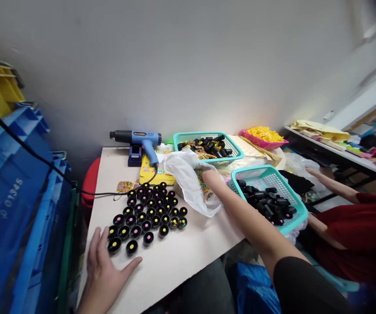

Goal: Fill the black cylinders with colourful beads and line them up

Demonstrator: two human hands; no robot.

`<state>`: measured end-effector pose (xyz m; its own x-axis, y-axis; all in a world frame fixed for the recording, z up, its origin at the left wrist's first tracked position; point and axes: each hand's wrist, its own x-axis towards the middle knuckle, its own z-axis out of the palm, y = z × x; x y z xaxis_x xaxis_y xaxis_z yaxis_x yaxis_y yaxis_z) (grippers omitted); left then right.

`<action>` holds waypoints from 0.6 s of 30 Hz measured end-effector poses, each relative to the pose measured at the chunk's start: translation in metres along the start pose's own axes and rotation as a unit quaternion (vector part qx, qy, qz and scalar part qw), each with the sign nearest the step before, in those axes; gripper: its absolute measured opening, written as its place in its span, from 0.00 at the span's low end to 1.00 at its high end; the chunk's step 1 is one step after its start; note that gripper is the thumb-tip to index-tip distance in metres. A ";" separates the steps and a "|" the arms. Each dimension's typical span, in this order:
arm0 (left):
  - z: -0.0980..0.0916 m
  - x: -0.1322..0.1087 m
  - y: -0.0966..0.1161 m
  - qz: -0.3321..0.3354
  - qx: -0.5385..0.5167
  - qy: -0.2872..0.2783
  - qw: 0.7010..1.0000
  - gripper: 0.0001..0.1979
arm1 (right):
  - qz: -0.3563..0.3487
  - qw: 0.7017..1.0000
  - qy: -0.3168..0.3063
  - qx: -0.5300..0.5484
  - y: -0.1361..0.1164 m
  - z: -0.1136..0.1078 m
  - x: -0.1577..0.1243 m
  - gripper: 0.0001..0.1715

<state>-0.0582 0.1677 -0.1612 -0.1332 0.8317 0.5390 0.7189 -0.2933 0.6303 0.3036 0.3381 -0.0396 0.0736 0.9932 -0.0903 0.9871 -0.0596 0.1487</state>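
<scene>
1. The left hand [101, 272] lies on the tabletop [175, 257] with its fingers [97, 246] spread apart, clamped on nothing. It is just beside the black discs [147, 218], which sit in a tight cluster at its 1 o'clock, with yellow or pink centres.
2. The right hand [217, 185] reaches to the white plastic bag [184, 183]. Its fingers [209, 175] are together at the bag's opening; I cannot tell whether they grip anything. Coloured beads [201, 185] show at their 9 o'clock.
3. From the right hand, a teal basket [292, 192] of black pieces sits at 3 o'clock, a second teal basket [207, 135] at 12 o'clock and a pink tray [260, 143] at 2 o'clock.
4. From the bag, a heat gun [145, 138] lies at 10 o'clock, near a yellow box [157, 176].
5. A co-worker's red sleeve [348, 226] shows at the far right, and blue crates [11, 196] stand at the far left.
</scene>
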 end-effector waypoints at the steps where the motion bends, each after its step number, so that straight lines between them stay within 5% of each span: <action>1: 0.007 -0.001 -0.002 0.005 0.001 -0.007 1.000 0.53 | 0.000 1.000 -0.012 0.017 0.003 0.004 0.003 0.18; 7: 0.020 -0.011 -0.003 -0.019 0.022 -0.015 0.999 0.51 | -0.013 0.984 -0.033 0.173 0.023 0.016 0.010 0.17; 13: 0.023 -0.007 -0.006 -0.014 0.023 -0.011 1.000 0.49 | 0.013 0.938 0.071 0.338 0.032 0.014 -0.002 0.09; 18: 0.022 -0.010 -0.004 -0.017 0.034 -0.021 0.999 0.48 | 0.005 0.892 0.135 0.432 0.022 -0.009 -0.040 0.14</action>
<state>-0.0453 0.1712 -0.1813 -0.1314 0.8600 0.4931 0.7591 -0.2326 0.6079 0.3208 0.2980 -0.0242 0.1622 0.9728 0.1651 0.7368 -0.0081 -0.6760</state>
